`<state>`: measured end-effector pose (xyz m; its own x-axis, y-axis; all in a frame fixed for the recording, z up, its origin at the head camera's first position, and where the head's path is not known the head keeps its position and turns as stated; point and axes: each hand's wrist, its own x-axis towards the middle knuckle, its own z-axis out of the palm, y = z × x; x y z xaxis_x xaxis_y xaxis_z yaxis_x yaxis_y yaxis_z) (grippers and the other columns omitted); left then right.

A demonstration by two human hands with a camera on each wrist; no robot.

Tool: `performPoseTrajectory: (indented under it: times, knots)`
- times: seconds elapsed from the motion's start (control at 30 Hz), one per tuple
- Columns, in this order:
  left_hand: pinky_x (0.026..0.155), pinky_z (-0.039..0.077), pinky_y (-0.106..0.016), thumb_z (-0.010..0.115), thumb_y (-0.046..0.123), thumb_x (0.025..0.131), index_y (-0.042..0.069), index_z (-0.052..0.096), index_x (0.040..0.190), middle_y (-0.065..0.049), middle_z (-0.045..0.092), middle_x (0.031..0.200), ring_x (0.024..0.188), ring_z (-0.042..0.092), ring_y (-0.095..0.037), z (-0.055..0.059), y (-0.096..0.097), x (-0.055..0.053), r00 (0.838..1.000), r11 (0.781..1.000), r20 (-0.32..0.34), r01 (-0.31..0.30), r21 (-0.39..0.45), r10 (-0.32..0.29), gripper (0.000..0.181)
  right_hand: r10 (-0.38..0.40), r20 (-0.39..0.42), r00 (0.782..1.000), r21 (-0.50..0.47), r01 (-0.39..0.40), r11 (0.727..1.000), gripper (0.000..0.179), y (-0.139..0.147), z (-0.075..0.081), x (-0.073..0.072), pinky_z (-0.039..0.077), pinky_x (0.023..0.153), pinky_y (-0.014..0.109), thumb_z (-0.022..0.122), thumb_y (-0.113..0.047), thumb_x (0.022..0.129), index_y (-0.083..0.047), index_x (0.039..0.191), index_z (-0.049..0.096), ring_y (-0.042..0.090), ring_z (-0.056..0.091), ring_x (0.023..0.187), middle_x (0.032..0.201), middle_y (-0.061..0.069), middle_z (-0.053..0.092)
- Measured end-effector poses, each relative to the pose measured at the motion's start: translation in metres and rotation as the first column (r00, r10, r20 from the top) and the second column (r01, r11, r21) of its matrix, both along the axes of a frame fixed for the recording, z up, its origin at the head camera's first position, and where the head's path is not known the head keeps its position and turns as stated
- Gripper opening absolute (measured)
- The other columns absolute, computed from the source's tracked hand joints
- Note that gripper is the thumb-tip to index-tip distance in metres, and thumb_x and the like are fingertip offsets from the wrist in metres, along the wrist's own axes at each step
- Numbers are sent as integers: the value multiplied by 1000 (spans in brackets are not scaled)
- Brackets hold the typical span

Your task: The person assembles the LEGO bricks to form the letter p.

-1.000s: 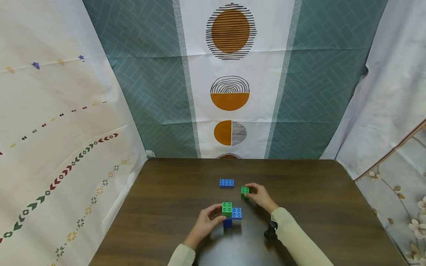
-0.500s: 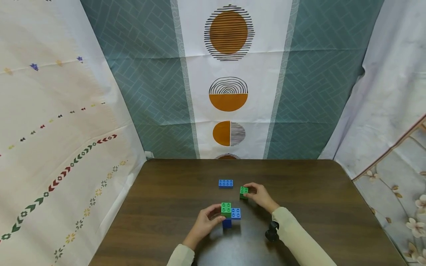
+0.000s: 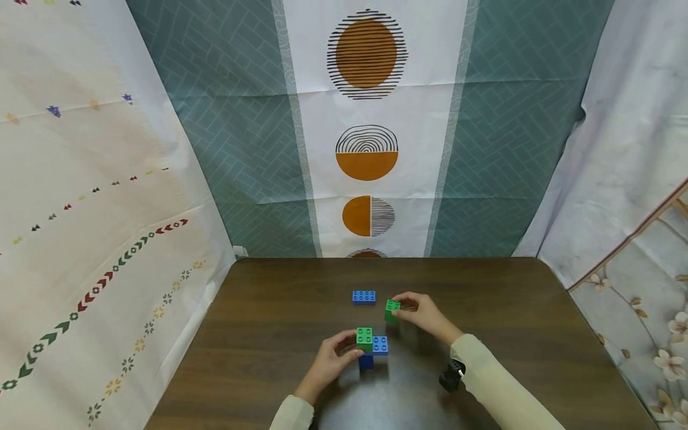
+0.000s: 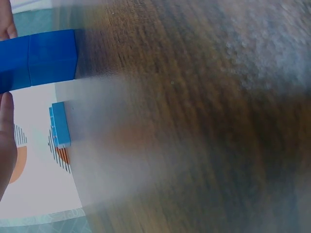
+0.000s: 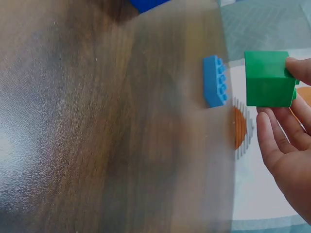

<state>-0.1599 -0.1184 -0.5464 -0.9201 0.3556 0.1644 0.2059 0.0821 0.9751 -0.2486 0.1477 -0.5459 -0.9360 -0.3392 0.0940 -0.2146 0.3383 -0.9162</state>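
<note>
My left hand (image 3: pixel 329 363) holds a small stack of toy building bricks between thumb and fingers. On top sits a green brick (image 3: pixel 364 339); a blue brick (image 3: pixel 380 344) juts out to the right below it, over a darker blue brick (image 3: pixel 366 362). In the left wrist view the blue bricks' plain sides (image 4: pixel 52 56) show at the left edge, by the fingers. My right hand (image 3: pixel 427 313) pinches another green brick (image 3: pixel 393 310), slightly tilted, behind and right of the stack. The right wrist view shows this green block (image 5: pixel 268 79) with a seam across its middle.
A longer blue brick (image 3: pixel 364 297) lies by itself farther back on the brown wooden table (image 3: pixel 279 334). Patterned cloths hang behind the table (image 3: pixel 258 149) and along both sides. A black wrist camera (image 3: pixel 452 375) sits on the right wrist.
My right hand has raised and tilted the green brick a little, its wrist swinging to the right. The left hand and the stack stay put, while the head view shifts slightly.
</note>
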Motion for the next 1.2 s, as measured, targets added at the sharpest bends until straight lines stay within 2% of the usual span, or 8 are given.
performPoseTrajectory:
  times: [0.17,0.2,0.4,0.43,0.63,0.83,1.07,1.2]
  knots:
    - [91,51,-27,69,6,88,-6,59,121,-23,63,117,108,61,-28,0,0,0,1000,1000,7,-5,-5,5,37,26,-2,1000,0,-26,1000,32,1,13,12,55,77,26,73,-23,87,-5,112,65,20,62,90,102,8,67]
    - [91,51,-26,69,5,87,-7,59,121,-24,63,117,108,61,-28,1,0,0,1000,1000,9,-4,-5,4,37,32,3,999,-5,-32,999,31,0,20,17,54,77,25,72,-21,88,-4,113,65,22,62,91,103,10,67]
    - [89,51,-24,69,3,87,-7,60,120,-24,63,116,107,61,-26,2,1,0,1000,1000,18,-11,5,11,36,69,9,998,-25,-68,997,31,1,30,32,53,78,23,71,-18,88,-3,115,63,22,61,93,107,11,65]
    - [89,51,-24,69,3,87,-7,60,120,-24,63,115,107,62,-27,2,1,0,1000,1000,18,-13,5,13,36,76,7,997,-28,-76,997,32,1,26,32,54,78,24,72,-20,88,-5,115,63,20,61,93,107,9,65]
    - [89,51,-23,70,3,86,-7,60,119,-23,64,115,106,62,-26,1,1,0,1000,1000,12,-18,-1,18,35,118,-11,993,-46,-118,992,33,2,30,44,54,78,26,73,-23,87,-8,115,64,18,62,91,107,7,65]
    - [89,51,-22,70,3,86,-7,61,118,-22,64,114,105,62,-23,1,1,0,1000,1000,18,-20,4,20,35,154,-40,987,-54,-156,986,32,-1,34,54,54,79,27,73,-18,87,-6,115,63,19,62,91,108,9,65]
    - [88,51,-22,70,3,86,-7,60,119,-24,64,115,107,61,-29,2,1,0,1000,1000,10,-16,9,16,35,186,-28,982,-51,-187,981,32,-3,32,60,54,80,26,73,-15,87,-5,115,64,20,61,92,110,10,64]
    - [88,51,-22,70,3,86,-7,60,119,-24,64,115,106,62,-27,1,0,0,1000,1000,11,-13,11,13,35,186,-22,982,-27,-186,982,31,-5,31,60,53,82,27,74,-19,87,-8,115,64,18,61,92,110,8,64]
